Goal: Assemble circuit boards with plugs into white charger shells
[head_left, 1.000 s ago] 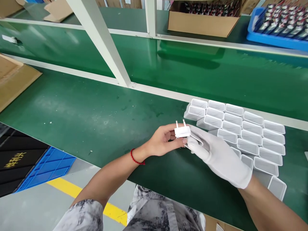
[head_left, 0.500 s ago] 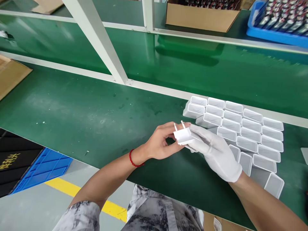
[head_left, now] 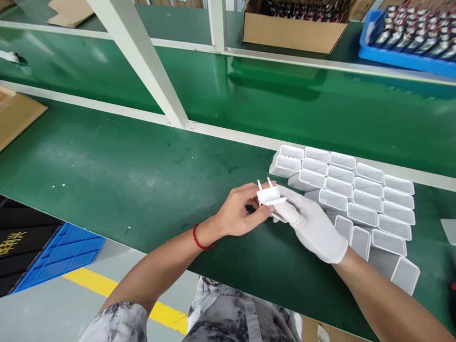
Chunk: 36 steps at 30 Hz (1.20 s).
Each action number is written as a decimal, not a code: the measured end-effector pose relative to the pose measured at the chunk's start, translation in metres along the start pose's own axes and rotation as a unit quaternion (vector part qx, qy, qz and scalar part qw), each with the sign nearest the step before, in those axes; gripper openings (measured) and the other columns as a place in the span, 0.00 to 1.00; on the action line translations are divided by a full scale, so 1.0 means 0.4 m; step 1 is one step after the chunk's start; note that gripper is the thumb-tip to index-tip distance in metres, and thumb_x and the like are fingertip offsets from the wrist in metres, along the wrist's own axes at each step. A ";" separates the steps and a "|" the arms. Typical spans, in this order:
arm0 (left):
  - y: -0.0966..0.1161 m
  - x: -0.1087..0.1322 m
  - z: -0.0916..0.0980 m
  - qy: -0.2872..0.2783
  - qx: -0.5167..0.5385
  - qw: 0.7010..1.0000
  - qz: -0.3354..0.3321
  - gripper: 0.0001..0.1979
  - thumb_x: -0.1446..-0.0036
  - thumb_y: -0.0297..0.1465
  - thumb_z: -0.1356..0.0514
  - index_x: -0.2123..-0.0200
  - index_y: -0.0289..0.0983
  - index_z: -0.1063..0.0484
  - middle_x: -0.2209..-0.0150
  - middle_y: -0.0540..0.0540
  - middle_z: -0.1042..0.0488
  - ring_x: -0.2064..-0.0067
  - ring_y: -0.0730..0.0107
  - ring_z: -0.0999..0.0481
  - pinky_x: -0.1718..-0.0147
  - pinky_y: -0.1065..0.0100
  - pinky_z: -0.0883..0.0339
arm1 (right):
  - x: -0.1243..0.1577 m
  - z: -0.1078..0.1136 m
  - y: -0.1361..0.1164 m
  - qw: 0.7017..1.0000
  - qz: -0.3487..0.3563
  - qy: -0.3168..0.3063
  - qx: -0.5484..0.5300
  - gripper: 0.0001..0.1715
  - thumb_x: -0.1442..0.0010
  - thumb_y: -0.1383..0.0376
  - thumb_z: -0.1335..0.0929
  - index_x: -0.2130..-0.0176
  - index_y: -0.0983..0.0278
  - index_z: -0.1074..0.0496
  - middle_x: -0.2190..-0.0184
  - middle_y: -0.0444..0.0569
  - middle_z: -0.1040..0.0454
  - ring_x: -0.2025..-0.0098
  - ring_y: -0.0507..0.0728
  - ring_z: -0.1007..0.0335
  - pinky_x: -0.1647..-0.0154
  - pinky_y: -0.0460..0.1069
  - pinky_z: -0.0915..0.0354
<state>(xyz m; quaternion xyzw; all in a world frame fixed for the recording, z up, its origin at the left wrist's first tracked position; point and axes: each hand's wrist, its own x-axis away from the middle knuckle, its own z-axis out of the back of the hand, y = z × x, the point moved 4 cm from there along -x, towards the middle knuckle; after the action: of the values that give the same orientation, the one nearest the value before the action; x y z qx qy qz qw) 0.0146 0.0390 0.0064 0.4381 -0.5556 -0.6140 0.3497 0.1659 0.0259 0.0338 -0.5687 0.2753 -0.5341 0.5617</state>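
A white two-pin power plug piece (head_left: 269, 194) is held between my two hands over the bench, its metal pins pointing up and away. My bare left hand (head_left: 240, 211), with a red cord at the wrist, pinches the plug from the left with thumb and fingers. From the right, my white-gloved right hand (head_left: 308, 221) grips it too, its thumb at the plug's lower side. A thin white part shows under the plug, mostly hidden by the glove. Beside the gloved hand stand several white open-topped plastic housings (head_left: 366, 197) in close rows.
The green bench (head_left: 107, 161) runs left to right, with a white slanted post (head_left: 142, 61) at its back. On the upper shelf are a cardboard box (head_left: 292, 38) and a blue tray (head_left: 409, 59) of parts. Cardboard (head_left: 21, 118) lies far left; a blue crate (head_left: 67, 259) stands below.
The plug has tilted slightly in my fingers, and the gloved thumb has shifted under it. Both hands stay in nearly the same place; the view has moved a little.
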 end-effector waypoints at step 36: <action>-0.031 -0.018 0.015 0.048 0.071 0.987 0.134 0.27 0.49 0.49 0.33 0.57 0.31 0.23 0.75 0.50 0.27 0.77 0.75 0.27 0.78 0.74 0.32 | 0.023 -0.013 -0.027 0.875 0.231 0.131 0.405 0.30 0.35 0.60 0.35 0.36 0.63 0.36 0.47 0.58 0.26 0.49 0.67 0.27 0.55 0.60 0.26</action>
<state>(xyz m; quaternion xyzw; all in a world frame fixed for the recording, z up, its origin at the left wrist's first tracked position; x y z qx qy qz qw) 0.0125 0.0497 -0.0047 0.4129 -0.6338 -0.4989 0.4230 0.1605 0.0181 0.0456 -0.1360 0.2294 -0.5237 0.8091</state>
